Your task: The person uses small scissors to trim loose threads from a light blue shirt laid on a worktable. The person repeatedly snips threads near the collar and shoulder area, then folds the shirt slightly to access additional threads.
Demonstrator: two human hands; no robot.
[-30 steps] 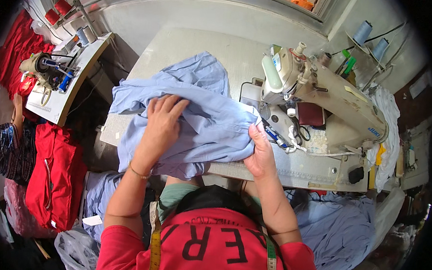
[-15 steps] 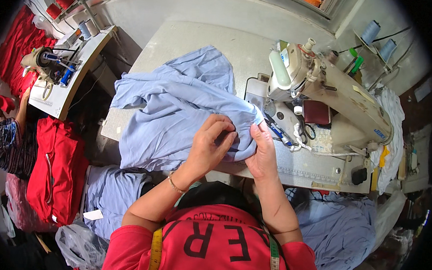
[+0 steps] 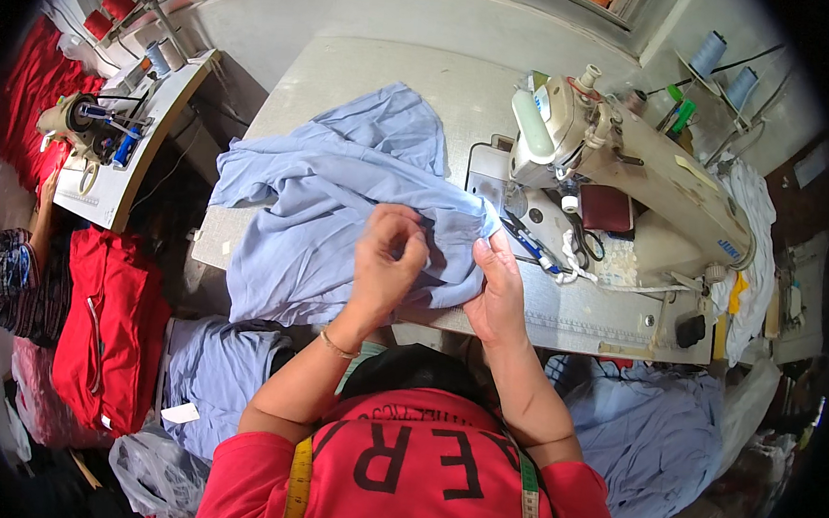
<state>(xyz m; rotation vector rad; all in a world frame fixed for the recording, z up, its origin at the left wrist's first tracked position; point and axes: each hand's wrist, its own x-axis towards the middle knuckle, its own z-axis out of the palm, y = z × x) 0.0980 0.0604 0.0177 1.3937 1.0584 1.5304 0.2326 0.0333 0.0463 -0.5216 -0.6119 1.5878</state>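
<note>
A light blue garment [image 3: 314, 186] lies crumpled over the left and middle of the sewing table, one narrow end drawn toward me. My right hand [image 3: 498, 293] grips that end, thumb along the edge of the cloth. Just left of it, my left hand [image 3: 388, 262] is raised above the cloth, thumb and fingers curled together in a pinch. Whatever is between those fingertips, if anything, is too small and blurred to see. Beyond my right hand stands a sewing machine [image 3: 629, 158], with a blue-and-white pen [image 3: 538, 250] and black-handled scissors [image 3: 587, 239] by its base.
Blue thread spools [image 3: 709, 54] stand behind the machine. A dark red block [image 3: 607, 209] rests under its arm. Light blue cloth [image 3: 641, 434] is heaped below right, a red cloth bundle [image 3: 111, 326] at left. A co-worker's arm [image 3: 46, 203] reaches to another sewing table [image 3: 145, 162].
My left hand has pulled back a little, left and toward me, away from the right hand, lifting off the cloth. My right hand keeps its hold with a slight shift.
</note>
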